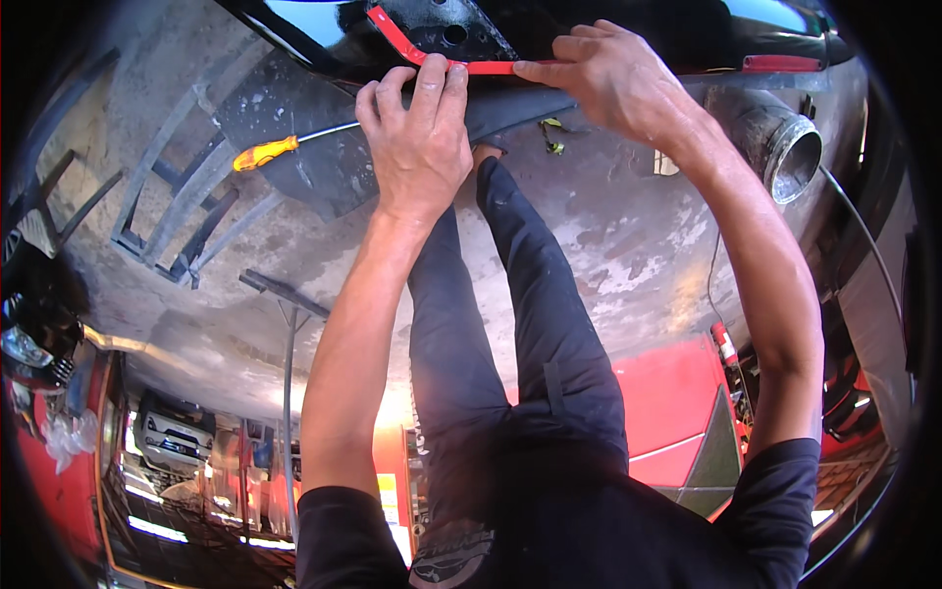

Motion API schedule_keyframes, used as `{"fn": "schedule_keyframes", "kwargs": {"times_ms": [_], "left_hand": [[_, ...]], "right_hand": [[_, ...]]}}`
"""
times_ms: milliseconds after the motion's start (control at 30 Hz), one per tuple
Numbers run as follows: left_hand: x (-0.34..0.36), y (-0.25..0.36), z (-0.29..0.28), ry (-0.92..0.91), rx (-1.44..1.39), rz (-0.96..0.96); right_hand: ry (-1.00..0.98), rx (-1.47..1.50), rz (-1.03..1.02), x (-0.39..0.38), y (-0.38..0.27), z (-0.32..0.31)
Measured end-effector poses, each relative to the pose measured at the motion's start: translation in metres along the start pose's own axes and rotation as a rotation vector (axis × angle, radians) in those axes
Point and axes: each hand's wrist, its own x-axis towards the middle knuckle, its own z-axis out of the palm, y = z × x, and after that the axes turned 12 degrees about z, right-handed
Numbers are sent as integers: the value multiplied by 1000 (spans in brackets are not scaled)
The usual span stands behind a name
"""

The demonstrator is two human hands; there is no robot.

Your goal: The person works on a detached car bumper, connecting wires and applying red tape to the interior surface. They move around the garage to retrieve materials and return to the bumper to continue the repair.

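A strip of red tape (489, 68) runs along the lower edge of a glossy black panel (677, 34), which looks like a car bumper. Its left end (392, 35) bends upward and stands free. My left hand (420, 137) has its fingertips closed on the tape near that bend; the thumb is hidden. Further right, my right hand (623, 86) presses its thumb onto the tape, while its other fingers curl against the panel above. Under the right hand, any further length of tape is hidden.
A screwdriver with a yellow-orange handle (265, 154) lies on a dark sheet (265, 108) to the left. Dark frame-like parts (167, 211) rest beyond it. A metal pipe (780, 147) stands at right, near a red reflector (781, 64). A thin stand (290, 393) rises at lower left.
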Motion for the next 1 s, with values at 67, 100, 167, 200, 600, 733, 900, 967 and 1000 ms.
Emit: {"fn": "schedule_keyframes", "kwargs": {"times_ms": [67, 100, 167, 200, 600, 733, 900, 967, 1000], "left_hand": [[0, 2, 2, -7, -1, 6], [0, 2, 1, -16, -2, 3], [-1, 4, -2, -33, -4, -3], [-2, 5, -3, -41, -6, -8], [-2, 8, -6, -62, -35, -30], [-1, 8, -7, -76, -25, -36], [1, 12, -7, -80, -38, -58], [-1, 13, -7, -90, -35, -65], [-1, 13, -7, -88, -41, -66]], "right_hand": [[-2, -27, 33, 1, -5, 6], [11, -33, 34, 1, -6, 6], [37, -44, 35, 1, -6, 8], [39, -42, 34, 0, -6, 9], [49, -27, 14, -2, -5, 9], [45, -27, -1, -3, -6, 8], [101, -35, -9, -6, -1, 18], [61, -40, -15, -4, -6, 8], [73, -47, -20, -4, -6, 4]]}}
